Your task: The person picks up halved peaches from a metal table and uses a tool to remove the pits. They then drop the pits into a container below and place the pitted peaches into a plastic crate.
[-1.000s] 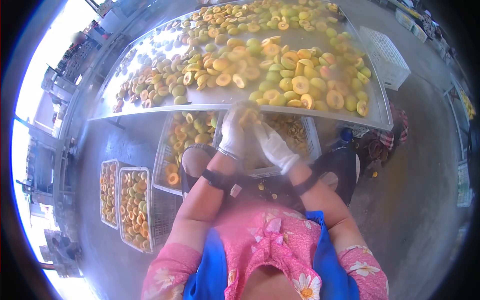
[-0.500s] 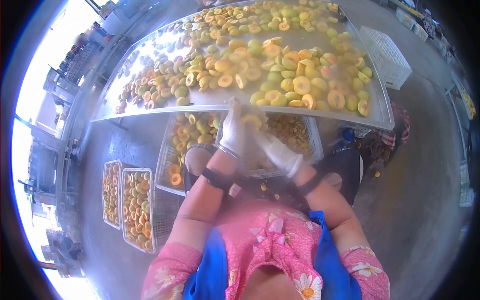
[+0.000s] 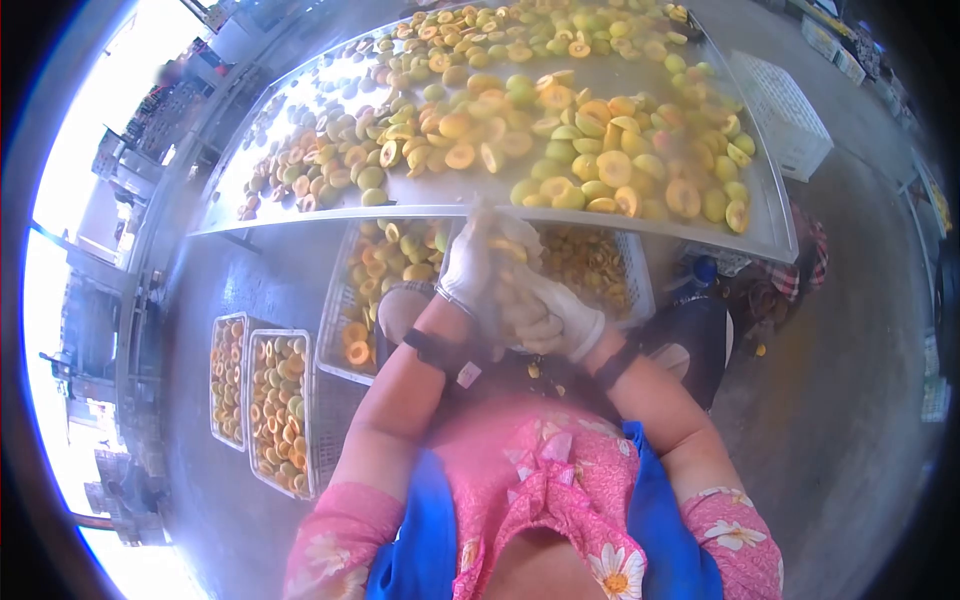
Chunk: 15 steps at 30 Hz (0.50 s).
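Note:
My left hand (image 3: 468, 268), in a white glove, is at the front edge of the metal-rimmed table (image 3: 420, 211). Its fingers are closed on a yellow-orange apricot half (image 3: 512, 247), which is smeared by a blur over the middle of the view. Close beside it on the right is my right hand (image 3: 562, 318), gloved too, with its fingers curled in. Whether something small is in those fingers is hidden by the blur. Many halved apricots (image 3: 615, 168), yellow, orange and greenish, lie spread over the table in front of both hands.
Under the table edge stand a crate of fruit halves (image 3: 333, 345) and another crate of small yellowish pieces (image 3: 640, 285). Two filled crates (image 3: 311, 400) are on the floor at left. A white crate (image 3: 790, 120) stands right of the table; a person's checked sleeve (image 3: 812, 255) shows there.
My right hand has turned so its curled fingers show, close against the left. My left hand stays by the table edge with the fruit. The whole view has shifted slightly.

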{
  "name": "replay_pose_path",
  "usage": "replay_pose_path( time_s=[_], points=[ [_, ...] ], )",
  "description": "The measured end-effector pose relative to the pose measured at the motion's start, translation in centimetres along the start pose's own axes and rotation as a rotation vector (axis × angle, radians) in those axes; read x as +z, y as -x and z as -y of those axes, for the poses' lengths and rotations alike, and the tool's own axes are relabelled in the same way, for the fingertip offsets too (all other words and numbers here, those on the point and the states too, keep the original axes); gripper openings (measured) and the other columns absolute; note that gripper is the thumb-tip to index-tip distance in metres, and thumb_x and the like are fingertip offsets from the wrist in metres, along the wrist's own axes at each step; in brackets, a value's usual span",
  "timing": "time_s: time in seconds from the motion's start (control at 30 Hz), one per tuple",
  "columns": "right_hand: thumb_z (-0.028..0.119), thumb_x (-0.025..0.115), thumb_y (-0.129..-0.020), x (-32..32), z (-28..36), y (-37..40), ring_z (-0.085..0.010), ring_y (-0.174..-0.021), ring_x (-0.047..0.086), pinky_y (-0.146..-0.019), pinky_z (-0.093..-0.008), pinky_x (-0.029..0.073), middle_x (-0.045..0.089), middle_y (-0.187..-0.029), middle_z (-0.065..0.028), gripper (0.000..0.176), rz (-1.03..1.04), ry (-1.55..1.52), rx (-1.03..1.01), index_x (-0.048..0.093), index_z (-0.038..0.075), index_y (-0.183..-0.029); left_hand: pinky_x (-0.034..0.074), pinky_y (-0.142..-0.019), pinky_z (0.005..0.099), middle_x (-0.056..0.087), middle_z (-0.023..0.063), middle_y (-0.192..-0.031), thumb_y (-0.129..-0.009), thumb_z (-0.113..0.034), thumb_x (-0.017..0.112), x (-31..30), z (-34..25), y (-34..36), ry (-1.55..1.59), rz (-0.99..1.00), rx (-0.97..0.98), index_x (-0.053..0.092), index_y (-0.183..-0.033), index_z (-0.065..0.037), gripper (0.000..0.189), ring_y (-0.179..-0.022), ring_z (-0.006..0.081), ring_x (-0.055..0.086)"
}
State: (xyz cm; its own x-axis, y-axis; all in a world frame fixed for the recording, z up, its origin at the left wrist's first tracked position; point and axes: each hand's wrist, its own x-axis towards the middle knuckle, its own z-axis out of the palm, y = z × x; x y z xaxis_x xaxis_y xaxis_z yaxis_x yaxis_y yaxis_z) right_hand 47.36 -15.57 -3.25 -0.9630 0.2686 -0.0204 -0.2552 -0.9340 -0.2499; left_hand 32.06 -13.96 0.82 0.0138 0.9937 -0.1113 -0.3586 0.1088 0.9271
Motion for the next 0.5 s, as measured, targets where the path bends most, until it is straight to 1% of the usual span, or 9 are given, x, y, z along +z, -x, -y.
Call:
replay_pose_path(
  time_s=[0.03,0.07,0.13,0.17,0.2,0.27,0.33,0.4,0.5],
  points=[
    [0.05,0.04,-0.103,-0.1,0.0,-0.1,-0.0013,-0.037,0.026,-0.03,-0.0183,0.021,0.036,-0.059,0.0064,0.043,0.09,-0.076,0.01,0.054,0.009,-0.101,0.052,-0.064,0.0374,0.065,0.0129,-0.082,-0.101,-0.048,0.046,0.4,-0.3,0.2,0.19,-0.036,-0.06,0.062,-0.091,-0.002,0.05,-0.071,0.025,0.062],
    [0.05,0.04,-0.103,-0.2,-0.2,-0.2,-0.0013,-0.037,0.026,-0.03,-0.0183,0.021,0.036,-0.059,0.0064,0.043,0.093,-0.072,0.013,0.054,0.009,-0.101,0.052,-0.064,0.0374,0.065,0.0129,-0.082,-0.101,-0.048,0.046,-0.1,-0.1,-0.2,0.19,-0.037,-0.055,0.062,-0.091,-0.002,0.05,-0.071,0.025,0.062],
    [0.052,0.041,-0.102,-0.3,-0.6,-0.3,-0.001,-0.037,0.028,-0.029,-0.0181,0.022,0.037,-0.059,0.0056,0.046,0.268,-0.165,0.068,0.055,0.008,-0.102,0.056,-0.061,0.0418,0.063,0.0121,-0.081,-0.102,-0.049,0.045,-1.0,-0.4,-1.0,0.303,-0.233,-0.048,0.056,-0.079,-0.009,0.047,-0.071,0.0279,0.065],
    [0.052,0.041,-0.102,-0.4,-0.6,-0.2,-0.001,-0.037,0.028,-0.029,-0.0181,0.022,0.037,-0.059,0.0056,0.046,0.272,-0.166,0.072,0.055,0.008,-0.102,0.058,-0.063,0.0438,0.064,0.0122,-0.083,-0.102,-0.047,0.045,-2.3,-1.2,-1.1,0.6,-0.117,-0.091,0.055,-0.08,-0.01,0.044,-0.073,0.0287,0.066],
    [0.053,0.041,-0.102,-0.5,-0.6,0.0,-0.0014,-0.037,0.028,-0.03,-0.0185,0.022,0.038,-0.059,0.0053,0.047,0.238,-0.193,0.054,0.055,0.008,-0.102,0.058,-0.066,0.0418,0.065,0.0122,-0.083,-0.102,-0.047,0.045,-3.2,-2.6,-1.0,0.32,-0.377,-0.002,0.057,-0.082,-0.009,0.044,-0.074,0.027,0.067],
    [0.054,0.041,-0.101,-0.9,-0.6,0.7,-0.0022,-0.038,0.03,-0.032,-0.0193,0.022,0.041,-0.061,0.0047,0.048,0.17,-0.254,0.014,0.055,0.008,-0.104,0.057,-0.071,0.0334,0.068,0.0115,-0.085,-0.1,-0.048,0.051,-9.9,-3.8,-1.6,-0.14,-0.413,0.097,0.067,-0.094,-0.002,0.049,-0.073,0.0224,0.066],
    [0.055,0.042,-0.1,-1.3,-0.7,0.7,-0.0034,-0.038,0.029,-0.033,-0.0205,0.022,0.041,-0.062,0.0045,0.049,0.108,-0.227,-0.015,0.054,0.008,-0.105,0.05,-0.08,0.0287,0.068,0.0089,-0.096,-0.097,-0.037,0.058,-11.0,-7.4,-0.4,-0.633,-0.47,0.096,0.071,-0.103,0.0,0.04,-0.088,0.0151,0.063],
    [0.056,0.042,-0.1,-1.1,-0.6,0.7,-0.004,-0.038,0.028,-0.034,-0.0211,0.022,0.041,-0.062,0.0044,0.049,-0.027,-0.18,-0.076,0.054,0.009,-0.104,0.048,-0.086,0.0289,0.069,0.0084,-0.102,-0.094,-0.031,0.061,-12.7,-8.3,-1.7,-1.019,-0.534,0.212,0.069,-0.112,-0.001,0.036,-0.096,0.0142,0.061],
    [0.056,0.042,-0.1,-1.2,-0.1,0.0,-0.0045,-0.04,0.028,-0.036,-0.0216,0.021,0.04,-0.063,0.0044,0.048,-0.077,-0.113,-0.095,0.054,0.009,-0.103,0.046,-0.095,0.03,0.067,0.0116,-0.117,-0.091,-0.03,0.063,-14.1,-7.3,-6.5,-1.217,-0.468,0.203,0.064,-0.123,-0.002,0.042,-0.106,0.018,0.062]
  ],
)
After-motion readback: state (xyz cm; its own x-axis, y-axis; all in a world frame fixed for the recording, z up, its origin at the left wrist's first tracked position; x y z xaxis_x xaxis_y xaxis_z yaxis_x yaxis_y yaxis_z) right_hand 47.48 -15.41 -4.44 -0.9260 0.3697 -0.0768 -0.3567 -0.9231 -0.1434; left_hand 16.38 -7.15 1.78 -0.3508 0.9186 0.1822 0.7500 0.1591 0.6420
